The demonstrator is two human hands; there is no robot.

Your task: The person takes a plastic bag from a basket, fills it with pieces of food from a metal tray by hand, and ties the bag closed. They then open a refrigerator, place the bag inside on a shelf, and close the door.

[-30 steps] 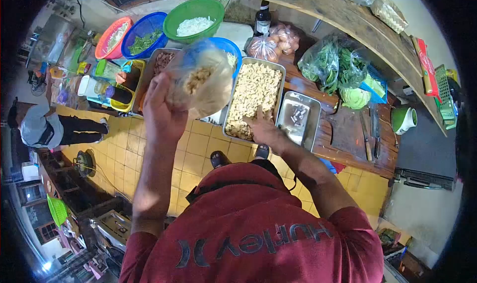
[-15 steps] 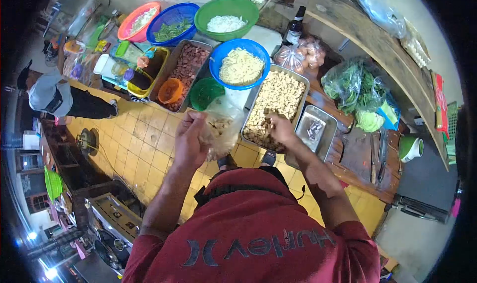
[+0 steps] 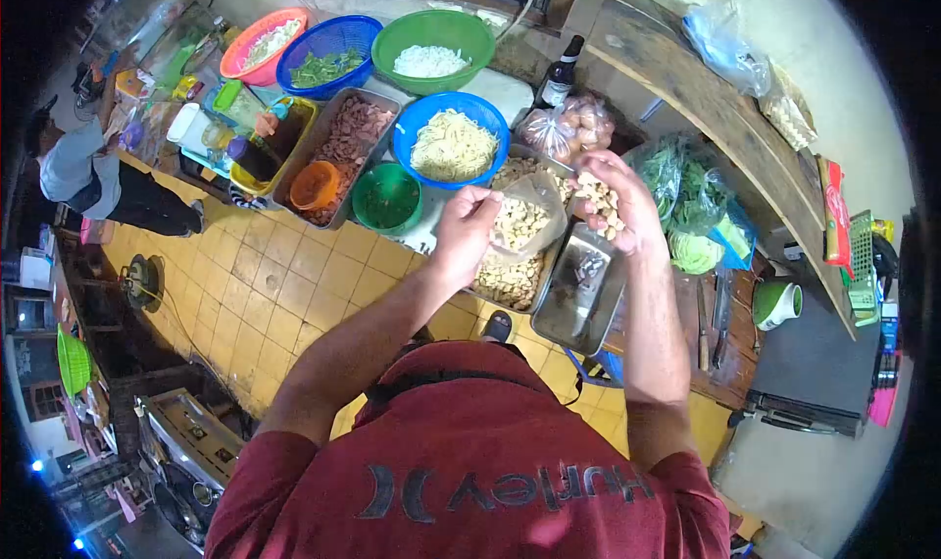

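A: In the head view, the room has a yellow tile floor (image 3: 294, 275), and a white table top (image 3: 510, 93) sits by the wall. What is on it?

B: A blue bowl (image 3: 403, 139) full of noodles (image 3: 453, 145). Behind it is a big green bowl (image 3: 431, 82) with white stuff in it. I can't tell what that is.

A: What is the left hand (image 3: 469, 226) doing?

B: Its thumb and finger pinch the edge of a clear bag (image 3: 551, 216). The bag has pale bits inside, and it hangs over a metal tray (image 3: 547, 282) with lots more bits.

A: And the right hand (image 3: 632, 206)?

B: It is just beside the bag. Its fingers curl around a handful of pale bits (image 3: 596, 206). I can't tell if any fingers touch the bag.

A: What else is near?

B: A second tray (image 3: 569, 326) is right beside the first one. Farther right is a round green cabbage (image 3: 696, 251). Way off to the left stands another person (image 3: 74, 162).
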